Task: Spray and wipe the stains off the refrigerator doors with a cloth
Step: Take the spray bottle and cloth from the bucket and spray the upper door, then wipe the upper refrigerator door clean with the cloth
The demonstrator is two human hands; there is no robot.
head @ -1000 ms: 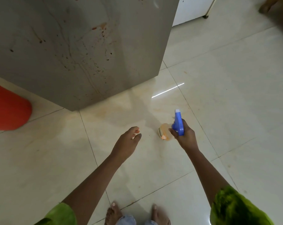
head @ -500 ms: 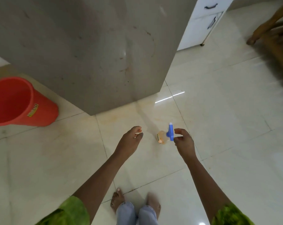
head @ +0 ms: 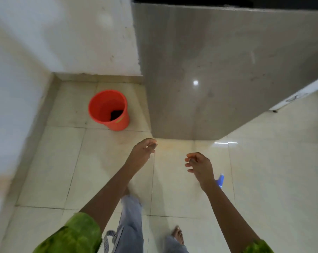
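The grey refrigerator door (head: 218,73) fills the upper right, with faint specks on it. My left hand (head: 143,152) hangs over the floor below the door's lower corner, fingers loosely curled and holding nothing. To its right, my right hand (head: 198,166) is likewise loosely curled and holds nothing. Only the blue head of the spray bottle (head: 220,180) shows, just past my right wrist, low near the floor; the wrist hides the remainder. A dark cloth (head: 116,114) lies inside the red bucket (head: 99,106).
The red bucket stands on the tiled floor left of the refrigerator, near the white wall (head: 63,33) corner. A white cabinet (head: 300,94) edge shows at the right. My bare feet and legs are at the bottom centre.
My right hand has let go of the spray bottle, which now sits behind my wrist. The view has swung left, bringing the whole bucket and the wall corner into sight.
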